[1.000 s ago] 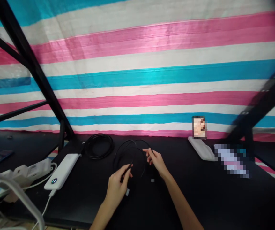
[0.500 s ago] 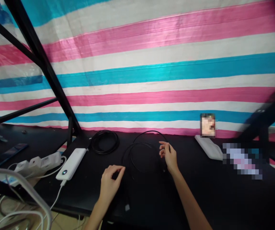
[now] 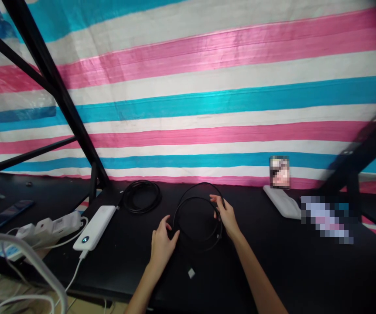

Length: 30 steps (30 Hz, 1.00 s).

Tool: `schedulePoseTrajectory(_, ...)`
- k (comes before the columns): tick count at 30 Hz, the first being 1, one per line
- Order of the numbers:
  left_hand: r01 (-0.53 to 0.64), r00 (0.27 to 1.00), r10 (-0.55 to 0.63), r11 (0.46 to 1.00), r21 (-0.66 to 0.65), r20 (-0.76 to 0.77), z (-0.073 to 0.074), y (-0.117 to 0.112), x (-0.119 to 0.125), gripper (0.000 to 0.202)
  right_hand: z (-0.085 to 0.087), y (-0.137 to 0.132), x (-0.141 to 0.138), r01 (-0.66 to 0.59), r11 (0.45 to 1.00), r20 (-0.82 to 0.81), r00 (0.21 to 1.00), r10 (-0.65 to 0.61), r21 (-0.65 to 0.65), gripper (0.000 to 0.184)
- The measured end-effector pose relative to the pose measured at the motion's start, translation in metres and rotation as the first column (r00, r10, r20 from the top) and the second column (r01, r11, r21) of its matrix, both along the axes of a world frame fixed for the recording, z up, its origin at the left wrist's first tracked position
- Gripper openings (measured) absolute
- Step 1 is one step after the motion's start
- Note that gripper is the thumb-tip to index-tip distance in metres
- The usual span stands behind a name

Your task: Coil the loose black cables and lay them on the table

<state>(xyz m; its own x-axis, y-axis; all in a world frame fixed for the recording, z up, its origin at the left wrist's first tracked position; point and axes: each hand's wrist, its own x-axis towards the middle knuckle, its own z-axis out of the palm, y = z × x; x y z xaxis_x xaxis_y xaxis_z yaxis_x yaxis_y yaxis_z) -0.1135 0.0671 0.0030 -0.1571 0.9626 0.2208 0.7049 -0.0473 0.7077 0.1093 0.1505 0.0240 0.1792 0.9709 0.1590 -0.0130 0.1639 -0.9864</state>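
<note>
A thin black cable [image 3: 197, 198] lies in loose loops on the black tabletop between my hands. My right hand [image 3: 226, 216] has its fingers curled round the right side of these loops. At the left side, my left hand [image 3: 162, 244] has thumb and fingers apart, close to the cable; whether it touches is hard to tell. A small silvery connector [image 3: 191, 273] rests nearer to me, its lead barely visible against the dark surface. Behind my left hand sits another coil of black cable [image 3: 141, 212].
A white power bank [image 3: 94, 227] with a white lead is at left, beside a power strip [image 3: 49, 229] with plugs. White cables [image 3: 44, 261] hang over the near left corner. Farther right lies a pale grey object [image 3: 282, 203]. Black frame bars [image 3: 64, 98] slant up before the striped sheet [image 3: 207, 96].
My left hand has moved right and its pinch has opened. The cable has gathered into rounder loops. The small connector has shifted right; my right hand has moved slightly left.
</note>
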Motion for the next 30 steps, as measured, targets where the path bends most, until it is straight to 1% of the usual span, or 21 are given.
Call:
schedulePoseTrajectory(4,0.010,0.997,-0.013,0.999,0.032,0.072,-0.003,0.004,-0.003,0.030,0.002,-0.001,-0.001,-0.106,0.992,-0.001,0.994,0.106,-0.071,0.055)
schedulePoseTrajectory(9,-0.004,0.982,-0.010,0.997,0.075,0.186,-0.002,0.003,-0.002,0.008,0.004,-0.003,-0.002,-0.165,0.981,-0.020,0.986,0.164,-0.101,0.050)
schedulePoseTrajectory(11,-0.011,0.962,-0.018,0.995,0.103,0.272,-0.001,0.002,-0.001,0.014,0.005,-0.003,-0.001,-0.194,0.976,-0.027,0.981,0.192,-0.102,0.050)
schedulePoseTrajectory(13,-0.046,0.924,-0.007,0.990,0.130,0.381,0.001,0.002,-0.001,0.020,0.007,-0.005,0.000,-0.203,0.974,-0.018,0.979,0.202,-0.104,0.048)
schedulePoseTrajectory(15,-0.123,0.866,0.030,0.980,0.154,0.500,0.004,0.002,-0.004,0.026,0.011,-0.006,0.001,-0.196,0.976,-0.008,0.981,0.196,-0.097,0.047)
schedulePoseTrajectory(18,-0.286,0.741,0.114,0.945,0.157,0.662,0.006,0.001,-0.015,0.030,0.017,-0.008,0.005,-0.152,0.987,-0.031,0.988,0.150,-0.045,0.044)
schedulePoseTrajectory(20,-0.378,0.652,0.161,0.916,0.133,0.741,0.006,-0.003,-0.026,0.033,0.020,-0.009,0.009,-0.095,0.995,-0.068,0.993,0.095,-0.003,0.044)
schedulePoseTrajectory(22,-0.428,0.585,0.188,0.898,0.103,0.789,0.005,-0.008,-0.037,0.035,0.022,-0.008,0.013,-0.055,0.998,-0.105,0.993,0.053,-0.013,0.048)
schedulePoseTrajectory(25,-0.440,0.508,0.181,0.895,0.073,0.842,0.003,-0.016,-0.051,0.038,0.024,-0.011,0.023,-0.045,0.996,-0.115,0.993,0.036,-0.074,0.061)
schedulePoseTrajectory(26,-0.449,0.466,0.166,0.891,0.070,0.869,0.003,-0.018,-0.053,0.038,0.025,-0.014,0.028,-0.031,0.997,-0.096,0.995,0.024,-0.072,0.063)
schedulePoseTrajectory(28,-0.491,0.387,0.135,0.867,0.081,0.912,0.004,-0.020,-0.057,0.036,0.029,-0.024,0.040,0.034,0.999,-0.035,0.999,-0.034,-0.022,0.063)
schedulePoseTrajectory(30,-0.535,0.333,0.108,0.840,0.093,0.937,0.006,-0.020,-0.058,0.034,0.036,-0.042,0.057,0.130,0.991,-0.008,0.992,-0.130,0.037,0.058)
